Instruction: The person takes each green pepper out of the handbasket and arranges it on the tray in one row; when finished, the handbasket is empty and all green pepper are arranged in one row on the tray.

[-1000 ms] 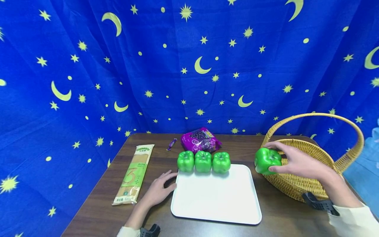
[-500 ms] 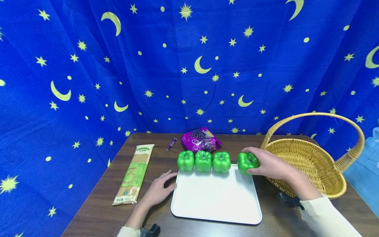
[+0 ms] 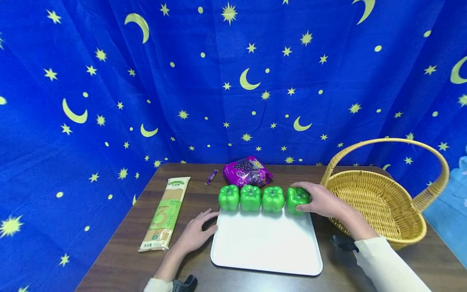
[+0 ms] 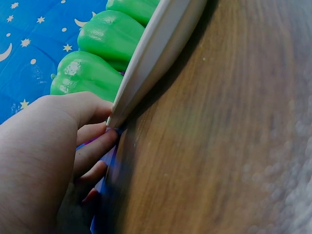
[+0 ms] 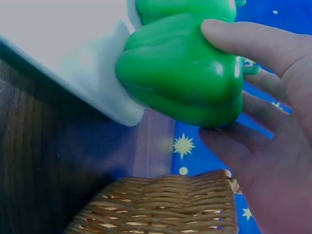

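My right hand (image 3: pixel 321 199) grips a green bell pepper (image 3: pixel 296 198) at the far right corner of the white tray (image 3: pixel 266 243). In the right wrist view the thumb lies on one side of that bell pepper (image 5: pixel 180 73), with fingers on the other; its lower end meets the tray. Three more green bell peppers (image 3: pixel 250 198) stand in a row along the tray's far edge, left of the held one. At the tray's left side rests my left hand (image 3: pixel 197 232), thumb and fingertips touching the rim. The left wrist view shows these fingertips (image 4: pixel 111 135) at the tray's edge (image 4: pixel 146 58).
A wicker basket (image 3: pixel 368 194) with a tall handle stands right of the tray. Behind the peppers lies a purple bag (image 3: pixel 244 172), with a small purple-wrapped sweet (image 3: pixel 211 177) beside it. A pack of noodles (image 3: pixel 166 215) lies on the left of the brown table (image 3: pixel 125 243).
My right hand has carried the bell pepper left from beside the basket onto the tray's far right corner, at the end of the row. The left hand has stayed still.
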Motion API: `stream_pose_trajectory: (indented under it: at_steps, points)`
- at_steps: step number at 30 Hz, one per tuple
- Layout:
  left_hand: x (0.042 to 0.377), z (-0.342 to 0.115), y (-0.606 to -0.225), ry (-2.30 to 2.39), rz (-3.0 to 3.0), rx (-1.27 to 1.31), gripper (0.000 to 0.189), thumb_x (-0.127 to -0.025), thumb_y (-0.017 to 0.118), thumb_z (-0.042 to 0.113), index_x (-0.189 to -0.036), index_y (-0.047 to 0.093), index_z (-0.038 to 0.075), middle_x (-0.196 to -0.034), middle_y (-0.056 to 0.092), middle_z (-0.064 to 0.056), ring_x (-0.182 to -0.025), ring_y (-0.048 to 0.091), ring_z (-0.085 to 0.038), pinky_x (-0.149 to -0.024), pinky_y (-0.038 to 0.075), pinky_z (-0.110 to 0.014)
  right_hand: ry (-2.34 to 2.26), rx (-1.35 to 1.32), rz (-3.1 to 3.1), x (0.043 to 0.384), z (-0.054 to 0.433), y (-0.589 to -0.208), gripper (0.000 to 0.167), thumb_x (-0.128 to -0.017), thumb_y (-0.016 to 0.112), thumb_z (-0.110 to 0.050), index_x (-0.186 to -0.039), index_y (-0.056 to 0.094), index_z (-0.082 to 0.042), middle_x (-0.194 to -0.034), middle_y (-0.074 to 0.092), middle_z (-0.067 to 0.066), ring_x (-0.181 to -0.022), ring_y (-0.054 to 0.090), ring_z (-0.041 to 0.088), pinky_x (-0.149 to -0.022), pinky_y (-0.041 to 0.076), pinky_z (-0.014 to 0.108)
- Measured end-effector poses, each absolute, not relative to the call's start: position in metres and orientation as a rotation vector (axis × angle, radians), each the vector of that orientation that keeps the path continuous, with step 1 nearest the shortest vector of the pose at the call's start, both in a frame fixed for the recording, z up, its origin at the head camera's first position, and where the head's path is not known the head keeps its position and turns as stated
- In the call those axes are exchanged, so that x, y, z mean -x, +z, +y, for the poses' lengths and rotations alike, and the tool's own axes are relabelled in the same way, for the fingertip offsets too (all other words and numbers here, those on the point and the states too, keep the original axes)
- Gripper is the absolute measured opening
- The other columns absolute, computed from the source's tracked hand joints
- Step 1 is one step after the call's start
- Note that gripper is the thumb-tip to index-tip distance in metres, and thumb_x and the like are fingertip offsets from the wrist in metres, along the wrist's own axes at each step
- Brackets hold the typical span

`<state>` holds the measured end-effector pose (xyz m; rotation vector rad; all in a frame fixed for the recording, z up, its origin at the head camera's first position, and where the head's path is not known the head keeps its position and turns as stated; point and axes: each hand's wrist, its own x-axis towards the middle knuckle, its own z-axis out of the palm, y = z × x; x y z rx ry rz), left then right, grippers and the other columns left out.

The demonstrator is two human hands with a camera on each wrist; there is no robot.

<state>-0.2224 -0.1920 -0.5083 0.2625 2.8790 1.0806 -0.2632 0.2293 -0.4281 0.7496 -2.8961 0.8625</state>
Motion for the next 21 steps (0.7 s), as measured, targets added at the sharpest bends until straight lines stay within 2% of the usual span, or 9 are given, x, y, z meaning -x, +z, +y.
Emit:
stream_pose_trajectory:
  at_steps: [8,13,21]
  points:
    - [0.222,-0.193,-0.507,1.081,2.874,-0.27,0.043,-0.091,0.062,0.042,-0.132,0.057,0.032,-0.146,0.043,-0.01,-0.136,0.032,-0.038,-0.106,0.022,-0.065,0.904,-0.749,-2.879,0.266,0.229,-0.431,0.072,-0.072,0.085,-0.029,-0.134,0.053,-0.012,-0.121,0.06,0.009,-0.104,0.058,0.026,-0.089,0.048,0.049]
    - [0.222,-0.191,-0.508,1.074,2.873,-0.255,0.042,-0.091,0.062,0.042,-0.132,0.058,0.033,-0.146,0.043,-0.01,-0.137,0.031,-0.037,-0.107,0.021,-0.065,0.924,-0.771,-2.836,0.265,0.23,-0.432,0.072,-0.072,0.085,-0.028,-0.135,0.053,-0.011,-0.127,0.057,0.012,-0.112,0.055,0.031,-0.095,0.044,0.054]
    - [0.223,-0.19,-0.507,1.073,2.875,-0.253,0.042,-0.091,0.063,0.042,-0.132,0.058,0.033,-0.146,0.043,-0.01,-0.136,0.031,-0.038,-0.107,0.021,-0.065,0.965,-0.723,-2.837,0.255,0.233,-0.43,0.076,-0.075,0.083,-0.033,-0.139,0.048,-0.01,-0.134,0.052,0.013,-0.118,0.051,0.032,-0.097,0.042,0.054]
